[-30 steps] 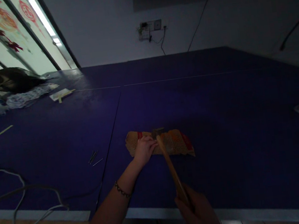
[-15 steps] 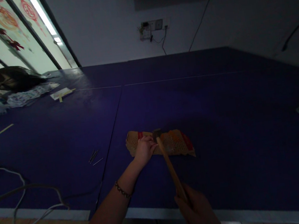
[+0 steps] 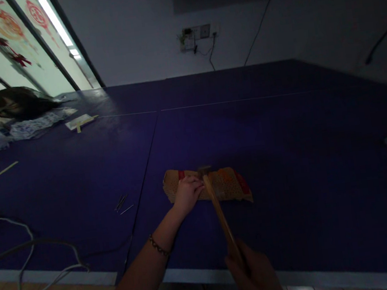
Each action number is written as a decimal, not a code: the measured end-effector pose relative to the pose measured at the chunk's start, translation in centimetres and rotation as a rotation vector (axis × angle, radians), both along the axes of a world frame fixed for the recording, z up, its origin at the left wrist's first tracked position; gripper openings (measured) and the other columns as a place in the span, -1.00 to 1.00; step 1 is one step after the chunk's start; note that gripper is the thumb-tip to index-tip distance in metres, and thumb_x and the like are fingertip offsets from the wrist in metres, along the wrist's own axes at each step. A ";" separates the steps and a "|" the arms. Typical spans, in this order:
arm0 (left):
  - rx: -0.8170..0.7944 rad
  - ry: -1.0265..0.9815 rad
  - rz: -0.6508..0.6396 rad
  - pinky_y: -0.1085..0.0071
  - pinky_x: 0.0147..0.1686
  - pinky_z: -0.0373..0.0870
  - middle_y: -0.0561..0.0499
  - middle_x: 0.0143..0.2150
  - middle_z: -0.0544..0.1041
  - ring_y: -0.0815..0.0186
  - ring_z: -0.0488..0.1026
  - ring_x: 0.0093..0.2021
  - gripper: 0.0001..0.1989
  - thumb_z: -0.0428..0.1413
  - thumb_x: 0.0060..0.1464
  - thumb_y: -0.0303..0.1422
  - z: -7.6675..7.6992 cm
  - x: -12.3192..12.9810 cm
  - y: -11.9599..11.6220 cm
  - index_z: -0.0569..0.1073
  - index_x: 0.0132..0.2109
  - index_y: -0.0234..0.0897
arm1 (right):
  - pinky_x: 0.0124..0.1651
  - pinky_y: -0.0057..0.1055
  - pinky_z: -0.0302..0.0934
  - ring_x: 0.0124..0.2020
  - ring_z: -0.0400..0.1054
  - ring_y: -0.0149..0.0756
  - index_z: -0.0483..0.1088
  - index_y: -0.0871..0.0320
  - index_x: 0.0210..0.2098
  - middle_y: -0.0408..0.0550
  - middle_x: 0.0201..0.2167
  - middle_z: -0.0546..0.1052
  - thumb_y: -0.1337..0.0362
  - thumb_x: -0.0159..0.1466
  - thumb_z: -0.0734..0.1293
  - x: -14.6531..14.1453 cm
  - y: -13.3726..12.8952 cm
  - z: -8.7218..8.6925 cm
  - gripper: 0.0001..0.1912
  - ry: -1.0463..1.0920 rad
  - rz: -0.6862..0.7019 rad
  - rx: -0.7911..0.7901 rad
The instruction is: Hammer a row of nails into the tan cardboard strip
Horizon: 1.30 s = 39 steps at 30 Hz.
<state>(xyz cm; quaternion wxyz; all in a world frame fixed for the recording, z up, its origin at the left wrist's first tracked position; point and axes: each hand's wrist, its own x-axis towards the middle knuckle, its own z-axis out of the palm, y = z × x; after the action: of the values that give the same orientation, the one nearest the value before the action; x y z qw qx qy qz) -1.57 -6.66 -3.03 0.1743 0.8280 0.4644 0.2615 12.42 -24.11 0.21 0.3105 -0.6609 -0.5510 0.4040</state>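
Beneath the left hand (image 3: 186, 194) lies a patterned brown packet (image 3: 224, 184).

So the left hand (image 3: 187, 194), bracelet (image 3: 158, 245) on the wrist, is pressed down on a crumpled tan-and-red packet (image 3: 228, 184) lying on a big dark blue table (image 3: 270, 135), while the right hand (image 3: 253, 269) grips the wooden handle of a hammer (image 3: 220, 212), its head right by the left fingertips, over the packet. Off to the left there's a little bunch of nails (image 3: 120, 202) with another one (image 3: 127, 209) just beside it, plus some looping cables (image 3: 32, 242) near the table edge. Way back there's a dark bag (image 3: 22, 102) by the window (image 3: 31, 47), and a wall socket (image 3: 197, 33) with stuff plugged in, and honestly it's all pretty dim.
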 end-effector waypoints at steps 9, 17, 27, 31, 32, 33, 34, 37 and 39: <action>-0.021 -0.044 0.046 0.38 -0.25 0.28 -0.02 -0.32 0.50 0.29 0.40 -0.26 -0.91 0.09 0.00 -0.41 0.4 0.3 -0.2 0.49 -0.39 -0.29 | -0.78 -0.54 0.02 -0.80 0.10 -0.47 0.29 0.14 -0.40 -0.28 -0.75 0.22 -0.03 0.10 0.22 2.8 0.7 -0.3 -0.66 0.375 -0.104 -0.084; -0.040 0.035 0.076 0.33 -0.22 0.26 -0.03 -0.28 0.50 0.23 0.39 -0.21 -0.82 0.13 -0.05 -0.38 0.9 0.3 -0.4 0.47 -0.23 -0.27 | -0.81 -0.60 -0.04 -0.83 0.03 -0.54 0.22 0.16 -0.42 -0.34 -0.78 0.19 -0.03 0.03 0.30 5.6 3.0 -3.4 -0.62 0.562 -0.174 -0.083; 0.066 0.286 0.172 0.14 -0.14 0.19 -0.12 -0.14 0.48 0.09 0.31 -0.08 -0.45 0.12 -0.04 -0.28 2.7 0.3 -1.6 0.21 0.11 -0.29 | -0.80 -0.60 -0.06 -0.81 0.01 -0.55 0.22 0.16 -0.44 -0.34 -0.77 0.19 0.06 0.06 0.28 5.1 3.1 -3.7 -0.71 0.557 -0.136 -0.087; 0.143 0.327 0.096 0.25 -0.14 0.26 -0.09 -0.12 0.47 0.17 0.34 -0.10 -0.69 0.01 0.07 -0.35 4.8 -2.3 -2.7 0.33 -0.01 -0.25 | -0.78 -0.59 -0.05 -0.79 0.02 -0.54 0.23 0.16 -0.42 -0.33 -0.75 0.18 0.05 0.05 0.28 5.4 3.0 -4.0 -0.70 0.542 -0.148 -0.080; 0.155 0.327 0.115 0.29 -0.15 0.28 -0.09 -0.16 0.48 0.21 0.36 -0.14 -0.73 -0.03 0.10 -0.37 5.1 -3.5 -3.3 0.36 -0.04 -0.27 | -0.78 -0.59 -0.06 -0.79 0.02 -0.53 0.23 0.16 -0.43 -0.33 -0.76 0.18 0.05 0.05 0.28 5.4 3.0 -4.0 -0.70 0.536 -0.144 -0.075; 0.162 0.335 0.148 0.31 -0.17 0.30 -0.10 -0.20 0.49 0.23 0.38 -0.19 -0.74 -0.07 0.12 -0.41 5.1 -4.9 -4.0 0.37 -0.06 -0.29 | -0.79 -0.58 -0.06 -0.80 0.02 -0.53 0.23 0.16 -0.43 -0.33 -0.76 0.18 0.04 0.06 0.27 5.5 3.0 -4.1 -0.70 0.530 -0.137 -0.070; 0.177 0.352 0.190 0.31 -0.20 0.32 -0.10 -0.23 0.49 0.23 0.39 -0.22 -0.74 -0.09 0.12 -0.43 5.0 -6.4 -4.8 0.38 -0.07 -0.30 | -0.79 -0.58 -0.06 -0.80 0.02 -0.53 0.22 0.16 -0.43 -0.33 -0.76 0.18 0.04 0.06 0.26 5.5 3.0 -4.2 -0.70 0.524 -0.127 -0.067; 0.213 0.430 0.311 0.24 -0.15 0.34 -0.15 -0.19 0.49 0.18 0.40 -0.18 -0.68 -0.13 0.06 -0.51 3.3 -11.0 -7.3 0.40 -0.08 -0.35 | -0.78 -0.57 -0.04 -0.80 0.03 -0.53 0.23 0.16 -0.44 -0.32 -0.75 0.19 0.05 0.08 0.25 5.5 3.1 -4.3 -0.72 0.495 -0.088 -0.068; 0.206 0.445 0.386 0.23 -0.09 0.33 -0.18 -0.09 0.46 0.18 0.38 -0.08 -0.59 -0.18 -0.01 -0.59 1.7 -13.6 -8.6 0.38 -0.04 -0.39 | -0.78 -0.57 -0.05 -0.80 0.02 -0.53 0.24 0.16 -0.44 -0.32 -0.76 0.18 0.06 0.08 0.24 5.4 3.1 -4.3 -0.73 0.472 -0.080 -0.069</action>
<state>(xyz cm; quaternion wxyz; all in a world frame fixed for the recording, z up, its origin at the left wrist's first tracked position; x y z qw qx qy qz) -15.18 -15.31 -1.30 -0.0692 0.7746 0.6110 0.1479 17.87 -21.02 -4.12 0.4239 -0.5795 -0.4224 0.5532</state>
